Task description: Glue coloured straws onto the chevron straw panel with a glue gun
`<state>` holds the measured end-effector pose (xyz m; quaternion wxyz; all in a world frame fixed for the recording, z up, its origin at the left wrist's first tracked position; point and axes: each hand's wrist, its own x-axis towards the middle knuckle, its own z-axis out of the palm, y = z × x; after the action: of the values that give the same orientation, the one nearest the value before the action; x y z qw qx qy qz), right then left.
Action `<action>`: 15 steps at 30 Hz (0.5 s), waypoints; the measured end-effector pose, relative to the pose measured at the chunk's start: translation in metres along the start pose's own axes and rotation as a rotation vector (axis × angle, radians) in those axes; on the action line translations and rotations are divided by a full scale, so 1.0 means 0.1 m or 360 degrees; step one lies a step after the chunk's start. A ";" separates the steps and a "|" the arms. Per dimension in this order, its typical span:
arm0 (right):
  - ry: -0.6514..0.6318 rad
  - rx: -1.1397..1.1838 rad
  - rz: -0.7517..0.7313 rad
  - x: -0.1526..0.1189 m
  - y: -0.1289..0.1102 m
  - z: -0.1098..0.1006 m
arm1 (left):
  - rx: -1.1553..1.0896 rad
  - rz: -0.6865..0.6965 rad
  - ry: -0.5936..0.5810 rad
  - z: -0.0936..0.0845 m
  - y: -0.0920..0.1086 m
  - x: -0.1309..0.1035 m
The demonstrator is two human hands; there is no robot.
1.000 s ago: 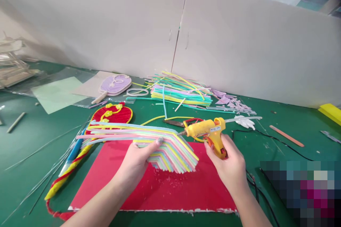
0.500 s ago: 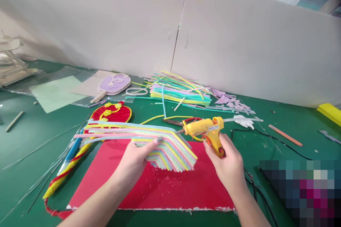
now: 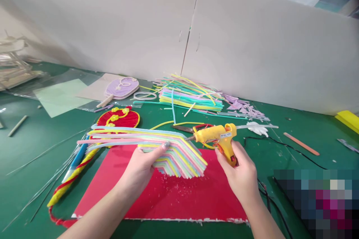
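Observation:
My left hand [image 3: 141, 170] holds a fan-shaped piece of bent pastel straws [image 3: 179, 155] above a red sheet [image 3: 179, 198], thumb on its top edge. Long straight straw ends [image 3: 112, 136] stick out to the left. My right hand [image 3: 241, 173] grips a yellow hot glue gun [image 3: 220, 138] by its handle. The gun's metal nozzle points left and touches the top right edge of the straw piece.
A heap of loose coloured straws [image 3: 187, 95] lies behind, by a white cardboard wall [image 3: 252, 41]. A red round fan [image 3: 119, 117], a purple fan [image 3: 120, 87], scissors [image 3: 190, 129], a twisted red-yellow rod [image 3: 70, 183] and the gun's black cord [image 3: 280, 143] rest on the green table [image 3: 33, 145].
Almost nothing has moved. The glue gun's nozzle has stayed at the top edge of the straw piece, and both hands have kept their grip; the view shifted slightly.

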<state>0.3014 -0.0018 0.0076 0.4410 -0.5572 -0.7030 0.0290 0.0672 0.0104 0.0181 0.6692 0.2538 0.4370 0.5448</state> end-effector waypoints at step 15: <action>-0.0008 -0.0020 0.0009 0.01 -0.03 -0.01 | -0.0052 0.0043 0.0037 -0.01 0.05 0.02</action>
<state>0.2996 -0.0021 0.0105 0.4358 -0.5618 -0.7026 0.0272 0.0636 0.0130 0.0206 0.6607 0.2423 0.4324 0.5637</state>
